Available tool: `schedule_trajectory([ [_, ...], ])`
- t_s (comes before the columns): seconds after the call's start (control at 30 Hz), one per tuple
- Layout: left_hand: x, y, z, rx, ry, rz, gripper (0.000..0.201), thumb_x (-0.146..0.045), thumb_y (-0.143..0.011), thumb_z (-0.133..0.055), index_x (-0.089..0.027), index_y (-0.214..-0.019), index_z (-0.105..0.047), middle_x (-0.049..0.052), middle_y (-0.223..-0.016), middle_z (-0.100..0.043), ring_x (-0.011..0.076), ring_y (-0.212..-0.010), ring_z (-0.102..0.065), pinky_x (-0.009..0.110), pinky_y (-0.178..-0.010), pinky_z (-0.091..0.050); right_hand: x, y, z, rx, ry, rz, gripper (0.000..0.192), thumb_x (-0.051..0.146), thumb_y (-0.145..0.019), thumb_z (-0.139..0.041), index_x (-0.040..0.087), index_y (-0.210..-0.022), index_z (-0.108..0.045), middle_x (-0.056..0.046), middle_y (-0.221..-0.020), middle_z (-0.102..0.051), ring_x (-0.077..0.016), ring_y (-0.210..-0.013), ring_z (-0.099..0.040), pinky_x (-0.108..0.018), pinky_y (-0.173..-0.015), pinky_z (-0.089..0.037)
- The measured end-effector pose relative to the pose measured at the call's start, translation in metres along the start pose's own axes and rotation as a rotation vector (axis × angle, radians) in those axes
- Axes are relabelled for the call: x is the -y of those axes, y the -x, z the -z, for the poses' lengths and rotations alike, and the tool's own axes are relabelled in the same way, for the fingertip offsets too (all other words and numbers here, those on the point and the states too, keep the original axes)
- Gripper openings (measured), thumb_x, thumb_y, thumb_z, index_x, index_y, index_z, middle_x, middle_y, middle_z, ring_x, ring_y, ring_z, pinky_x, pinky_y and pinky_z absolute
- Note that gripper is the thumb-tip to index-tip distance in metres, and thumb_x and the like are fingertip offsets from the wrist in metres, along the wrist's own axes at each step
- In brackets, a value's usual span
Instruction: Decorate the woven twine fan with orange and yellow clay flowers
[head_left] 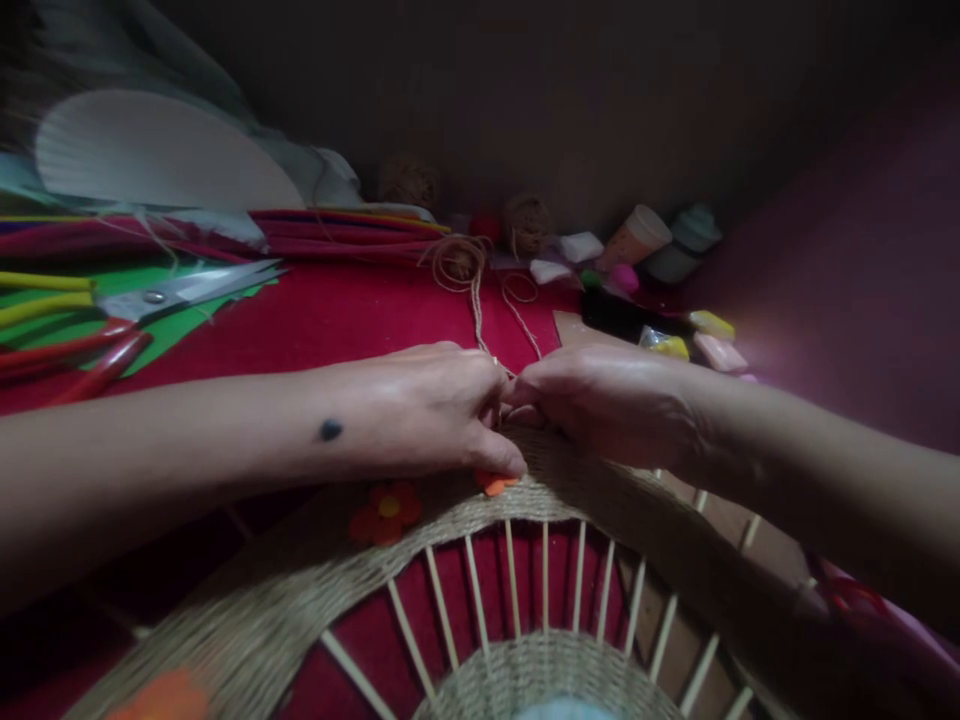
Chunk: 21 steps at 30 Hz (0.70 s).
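My two bare hands meet at the far rim of a round woven frame (300,590) lying on red felt (337,320). My left hand (435,410) is closed, its thumb pressed flat on the twine band, pinning it beside an orange felt flower (495,483). My right hand (600,400) is also closed, fingertips bunched against the left. Both seem to pinch the twine (480,310) that runs away from my knuckles to a loose coil (457,262) farther back, so the strand stays taut where it meets the rim; the exact grip is hidden between my fingers.

Pale sticks (512,580) fan out like spokes between the outer band and a smaller woven centre. A red flower (388,512) sits on the band to the left.

Scissors (187,290) lie on green felt at the far left, within reach. Twine balls and small packets crowd the dim back edge. No writing or label is readable.
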<state>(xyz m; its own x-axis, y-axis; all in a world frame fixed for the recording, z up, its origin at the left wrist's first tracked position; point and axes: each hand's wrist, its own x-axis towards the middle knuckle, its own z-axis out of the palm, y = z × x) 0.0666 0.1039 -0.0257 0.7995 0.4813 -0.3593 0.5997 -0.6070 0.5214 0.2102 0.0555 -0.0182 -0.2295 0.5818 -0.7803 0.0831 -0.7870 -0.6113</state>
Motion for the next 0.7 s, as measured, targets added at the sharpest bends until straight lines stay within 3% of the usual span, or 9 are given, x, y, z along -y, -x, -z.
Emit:
schedule_trajectory([
  [0.33, 0.002, -0.001, 0.003, 0.020, 0.061, -0.023, 0.028, -0.045, -0.075, -0.055, -0.018, -0.075, -0.064, -0.001, -0.061, -0.057, 0.0129, -0.054, -0.051, 0.023, -0.047, -0.030, -0.001, -0.004, 0.003, 0.035, -0.080, -0.031, 0.021, 0.014, -0.077, -0.041, 0.016, -0.059, -0.053, -0.001, -0.049, -0.054, -0.0112, -0.047, -0.050, -0.023, -0.056, -0.045],
  [0.5, 0.002, 0.005, 0.014, 0.127, 0.189, -0.009, 0.037, -0.054, -0.078, -0.051, -0.018, -0.077, -0.061, -0.001, -0.065, -0.057, 0.0123, -0.058, -0.051, 0.021, -0.049, -0.033, -0.004, -0.004, 0.007, 0.065, -0.054, -0.018, 0.020, 0.017, -0.076, -0.044, 0.016, -0.059, -0.053, 0.000, -0.051, -0.052, -0.0109, -0.048, -0.048, -0.023, -0.052, -0.041],
  [0.6, 0.001, 0.010, 0.023, 0.175, 0.200, -0.040, 0.030, -0.048, -0.079, -0.054, -0.018, -0.077, -0.057, -0.002, -0.065, -0.053, 0.0110, -0.058, -0.049, 0.019, -0.049, -0.034, -0.005, 0.005, 0.007, -0.033, 0.092, 0.067, 0.018, 0.018, -0.075, -0.047, 0.016, -0.058, -0.054, 0.001, -0.050, -0.049, -0.0107, -0.048, -0.045, -0.023, -0.049, -0.037],
  [0.7, 0.003, 0.015, 0.032, 0.206, 0.165, -0.051, 0.025, -0.044, -0.079, -0.056, -0.018, -0.076, -0.057, -0.002, -0.067, -0.054, 0.0114, -0.061, -0.051, 0.019, -0.053, -0.037, -0.003, 0.019, 0.006, -0.208, 0.433, 0.282, 0.016, 0.019, -0.075, -0.053, 0.017, -0.062, -0.061, 0.000, -0.060, -0.057, -0.0112, -0.056, -0.049, -0.023, -0.054, -0.038],
])
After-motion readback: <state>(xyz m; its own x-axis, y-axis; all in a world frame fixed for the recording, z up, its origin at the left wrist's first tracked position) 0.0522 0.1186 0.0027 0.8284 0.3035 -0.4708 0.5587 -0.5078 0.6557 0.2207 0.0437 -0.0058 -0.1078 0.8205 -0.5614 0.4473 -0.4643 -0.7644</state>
